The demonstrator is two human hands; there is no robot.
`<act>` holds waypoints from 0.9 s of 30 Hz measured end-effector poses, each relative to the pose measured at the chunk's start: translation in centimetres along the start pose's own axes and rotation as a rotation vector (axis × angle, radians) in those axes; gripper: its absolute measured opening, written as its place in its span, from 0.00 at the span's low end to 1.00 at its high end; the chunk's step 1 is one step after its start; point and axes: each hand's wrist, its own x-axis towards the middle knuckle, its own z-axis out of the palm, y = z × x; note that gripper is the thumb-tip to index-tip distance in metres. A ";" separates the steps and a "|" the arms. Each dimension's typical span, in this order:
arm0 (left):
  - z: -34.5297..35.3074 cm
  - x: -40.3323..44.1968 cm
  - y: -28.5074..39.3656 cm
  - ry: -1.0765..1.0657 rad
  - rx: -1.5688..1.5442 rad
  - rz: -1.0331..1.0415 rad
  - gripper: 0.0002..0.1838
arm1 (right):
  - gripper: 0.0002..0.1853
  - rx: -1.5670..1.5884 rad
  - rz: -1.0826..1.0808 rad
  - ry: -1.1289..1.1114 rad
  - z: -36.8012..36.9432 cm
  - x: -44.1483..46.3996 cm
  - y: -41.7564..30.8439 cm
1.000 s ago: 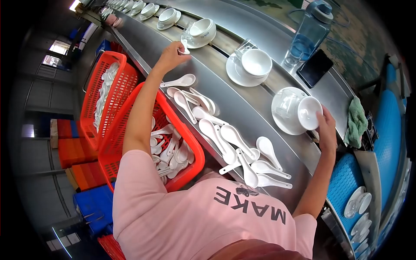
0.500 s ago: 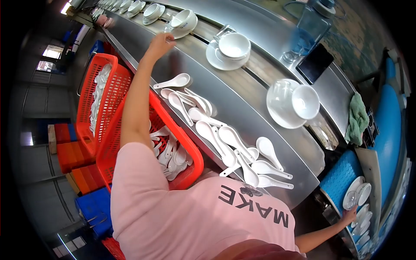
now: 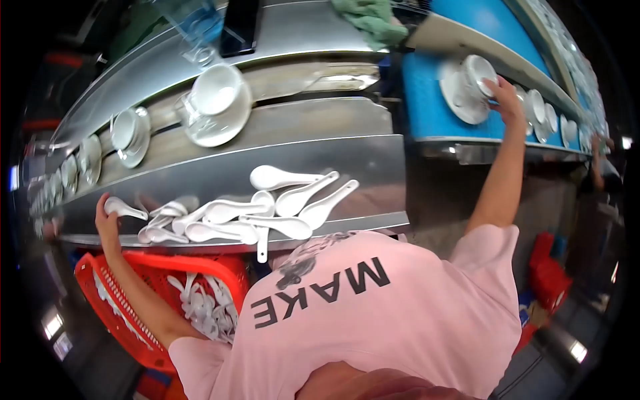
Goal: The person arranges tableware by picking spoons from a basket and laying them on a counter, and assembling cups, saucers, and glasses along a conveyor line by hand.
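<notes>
My left hand (image 3: 107, 219) is at the far left of the steel ledge, its thumb and fingers closed around the bowl end of a white soup spoon (image 3: 127, 209). To the right of that spoon, a loose pile of white soup spoons (image 3: 230, 212) lies along the ledge. My right hand (image 3: 507, 100) reaches over the blue belt, fingers on the rim of a white bowl (image 3: 479, 75). That bowl sits tilted on a white saucer (image 3: 460, 100); whether the saucer is gripped too is hidden.
Bowls on saucers with glasses (image 3: 217, 100) line the metal track. A red basket (image 3: 230, 267) holding several spoons stands below the ledge. A phone (image 3: 240, 27), a blue-tinted jug (image 3: 190, 23) and a green cloth (image 3: 370, 20) lie behind. More dishes (image 3: 535, 107) ride the blue belt.
My view has swung right toward the blue belt. My left hand has left the bowls on the track for the spoon. My right hand has gone to the bowl on the belt.
</notes>
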 end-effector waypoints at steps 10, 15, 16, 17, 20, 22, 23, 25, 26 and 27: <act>1.3 2.2 -1.5 0.285 -0.345 -0.188 0.11 | 0.26 0.457 -0.257 -0.124 4.8 -1.0 2.9; 2.7 5.8 -0.2 0.418 -0.329 -0.242 0.13 | 0.22 0.451 -0.206 -0.207 13.9 -3.3 -2.7; 3.1 6.7 -0.5 0.387 -0.406 -0.243 0.15 | 0.21 0.470 -0.230 -0.244 16.3 -4.1 -4.5; 3.5 7.3 -0.7 0.352 -0.482 -0.241 0.16 | 0.21 0.460 -0.248 -0.320 18.2 -5.0 -6.5; 4.4 7.1 0.5 0.265 -0.390 -0.122 0.20 | 0.22 0.477 -0.259 -0.425 24.1 -6.1 -11.1; 3.8 4.0 4.3 0.020 0.016 0.000 0.20 | 0.21 0.402 -0.329 -0.496 26.8 -6.8 -13.7; 3.9 1.5 6.8 -0.181 0.003 0.054 0.20 | 0.21 0.413 -0.366 -0.535 28.4 -6.5 -14.2; 4.6 -2.5 9.6 -0.541 -0.018 0.150 0.19 | 0.21 0.341 -0.370 -0.573 31.0 -6.1 -15.3; 5.1 -4.0 10.5 -0.699 -0.028 0.197 0.18 | 0.21 0.366 -0.359 -0.610 31.8 -6.9 -16.3; 5.6 -5.4 11.3 -0.706 0.053 0.270 0.16 | 0.21 0.352 -0.376 -0.616 33.1 -6.7 -16.3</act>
